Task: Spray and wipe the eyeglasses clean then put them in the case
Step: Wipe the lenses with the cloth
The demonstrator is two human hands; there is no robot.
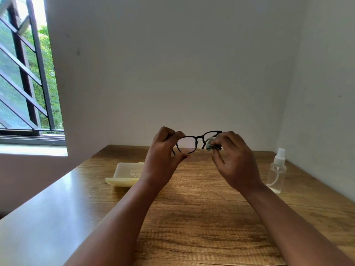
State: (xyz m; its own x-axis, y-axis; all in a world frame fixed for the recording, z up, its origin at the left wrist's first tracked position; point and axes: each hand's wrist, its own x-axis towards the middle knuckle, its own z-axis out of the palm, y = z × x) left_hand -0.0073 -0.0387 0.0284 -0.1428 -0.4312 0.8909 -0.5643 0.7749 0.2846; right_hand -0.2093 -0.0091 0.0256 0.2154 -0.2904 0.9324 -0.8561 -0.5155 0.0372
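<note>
Black-framed eyeglasses [199, 137] are held up above the wooden table [192, 217], in front of the wall. My left hand [163, 160] pinches the left end of the frame between thumb and fingers. My right hand [234, 162] pinches a small greenish cloth [211, 146] against the right lens, which is mostly hidden. An open cream-coloured case [124, 174] lies on the table behind my left forearm. A clear spray bottle [276, 171] stands upright at the right, near the wall.
White walls close the table at the back and on the right. A barred window [26, 73] is at the far left, beyond the table's left edge [57, 189].
</note>
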